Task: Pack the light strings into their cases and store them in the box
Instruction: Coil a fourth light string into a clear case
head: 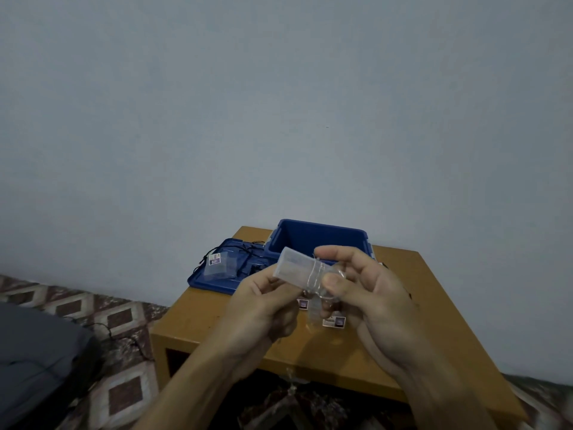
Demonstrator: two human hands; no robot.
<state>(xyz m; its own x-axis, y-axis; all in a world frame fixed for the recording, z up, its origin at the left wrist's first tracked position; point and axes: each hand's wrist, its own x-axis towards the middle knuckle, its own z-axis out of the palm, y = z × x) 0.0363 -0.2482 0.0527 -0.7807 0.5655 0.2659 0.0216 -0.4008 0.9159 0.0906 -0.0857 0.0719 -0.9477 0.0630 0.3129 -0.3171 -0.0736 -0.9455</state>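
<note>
Above wooden table [201, 321] | left hand [263, 305] and right hand [369, 293] grip clear case [290, 264] wound with light string [317, 274] | label [334, 322] print unreadable

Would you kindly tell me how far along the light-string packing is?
Early: no packed case shows in the blue box. The left hand and right hand hold a wire-wound light string. A clear case and dark strings wait on the lid.
</note>
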